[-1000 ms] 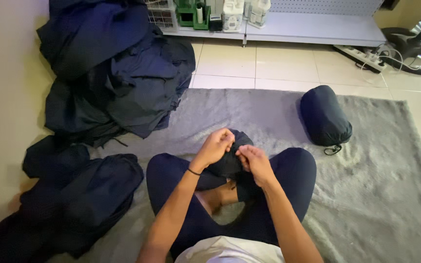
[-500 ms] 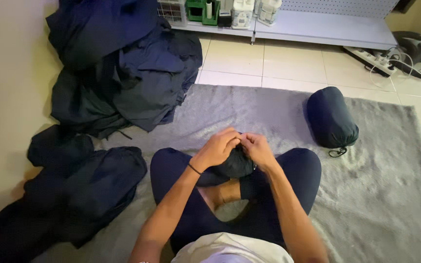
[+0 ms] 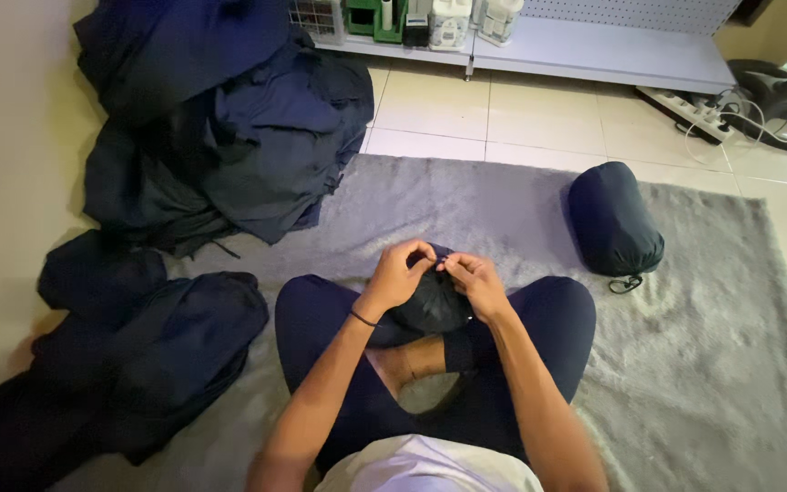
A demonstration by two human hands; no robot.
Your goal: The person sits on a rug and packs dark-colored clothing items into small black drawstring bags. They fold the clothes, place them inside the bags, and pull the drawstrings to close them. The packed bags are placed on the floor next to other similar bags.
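A small dark pouch (image 3: 430, 305) sits in the lap of a person seated cross-legged on a grey rug (image 3: 730, 401), resting between the knees just above the crossed ankles. Both hands meet at its top: the left hand (image 3: 400, 273) has its fingers curled shut, pinching the pouch's upper edge, and the right hand (image 3: 475, 281) is closed likewise, thumb and forefinger nipping something small at the opening, too tiny to make out. The fingertips of the two hands nearly touch. A thin band (image 3: 363, 318) circles the left wrist. At two o'clock from the pouch a packed dark roll (image 3: 614, 219) lies on the rug, a cord loop (image 3: 625, 284) at its near end. At ten o'clock dark garments (image 3: 220, 118) are heaped against the wall; at eight o'clock another heap (image 3: 129, 355) lies beside the left knee. At twelve o'clock, a low white shelf (image 3: 594, 55) holds containers (image 3: 393, 18). A power strip (image 3: 689, 114) lies at one o'clock on the tile floor.
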